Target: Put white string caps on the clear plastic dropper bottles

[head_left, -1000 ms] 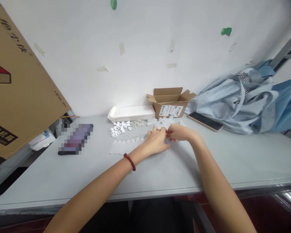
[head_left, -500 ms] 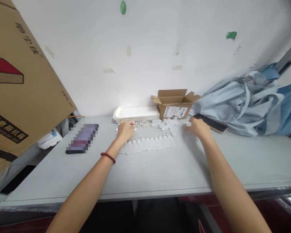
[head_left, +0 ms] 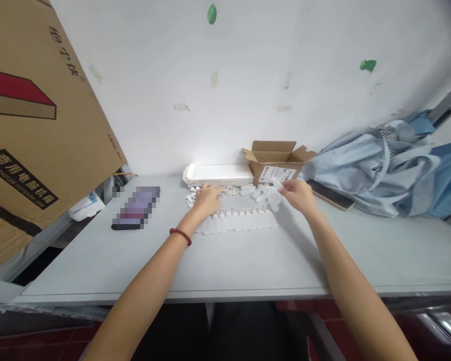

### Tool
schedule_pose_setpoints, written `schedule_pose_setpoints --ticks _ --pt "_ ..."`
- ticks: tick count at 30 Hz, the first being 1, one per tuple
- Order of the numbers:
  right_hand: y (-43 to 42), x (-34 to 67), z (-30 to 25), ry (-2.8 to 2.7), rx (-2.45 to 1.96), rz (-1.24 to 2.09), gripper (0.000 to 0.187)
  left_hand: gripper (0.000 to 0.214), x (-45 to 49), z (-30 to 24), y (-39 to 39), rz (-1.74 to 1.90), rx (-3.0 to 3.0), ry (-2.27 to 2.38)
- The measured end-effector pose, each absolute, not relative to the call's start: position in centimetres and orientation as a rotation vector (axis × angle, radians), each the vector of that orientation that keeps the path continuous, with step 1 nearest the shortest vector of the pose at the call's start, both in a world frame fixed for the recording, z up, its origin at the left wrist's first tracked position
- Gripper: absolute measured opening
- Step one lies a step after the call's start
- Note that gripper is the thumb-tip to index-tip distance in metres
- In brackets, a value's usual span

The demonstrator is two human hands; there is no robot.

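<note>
small bottle [head_left: 276, 184]: head view; a pale, see-through piece pinched at the fingertips of the right hand, lifted clear of the table, just in front of the small cardboard box [head_left: 276, 161]
right hand [head_left: 299, 195]: in front of the box and slightly right of it; thumb and forefingers closed on the small bottle, the other fingers curled in beneath
left hand [head_left: 207, 199]: well left of the box, down on the heap of white caps; fingers lay forward and loosely together over the caps, and whether they pinched one could not be told
red bead bracelet [head_left: 180, 236]: on the left wrist
white caps [head_left: 191, 195]: a loose scatter left of the box, partly under the left hand
row of bottles [head_left: 237, 221]: lying side by side, nearer the person than the box, between the two hands
loose bottles [head_left: 262, 192]: a small heap directly in front of the box, just left of the right hand
white trays [head_left: 218, 174]: stacked flat, touching or nearly touching the box's left side
dark phone [head_left: 329, 195]: flat on the table, right of the box
blue cloth [head_left: 391, 160]: bunched up right of the box, beyond the phone
table [head_left: 248, 265]: grey top, carrying all of this
</note>
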State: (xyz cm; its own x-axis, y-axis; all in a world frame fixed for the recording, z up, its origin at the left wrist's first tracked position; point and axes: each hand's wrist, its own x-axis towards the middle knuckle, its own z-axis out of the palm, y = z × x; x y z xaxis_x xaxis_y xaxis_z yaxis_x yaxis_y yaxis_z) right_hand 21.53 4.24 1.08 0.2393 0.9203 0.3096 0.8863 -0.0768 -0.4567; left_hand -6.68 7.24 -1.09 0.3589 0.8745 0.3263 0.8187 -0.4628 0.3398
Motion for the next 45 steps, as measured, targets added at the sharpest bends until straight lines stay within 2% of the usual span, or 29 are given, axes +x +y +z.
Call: schedule_pose_setpoints --ticks 9,28,45 --pt "4.4 17.4 -1.0 -1.854 -1.659 0.184 0.024 0.041 -6.2 -2.2 7.8 0.646 2.471 1.584" --pt "3.7 15.9 -1.2 -1.963 -1.580 0.220 0.022 0.038 -7.3 -1.2 7.8 0.916 2.368 1.590" --pt "3.6 15.1 -1.1 -2.023 -1.481 0.206 0.018 0.048 -7.2 -1.3 9.4 0.754 2.454 1.540"
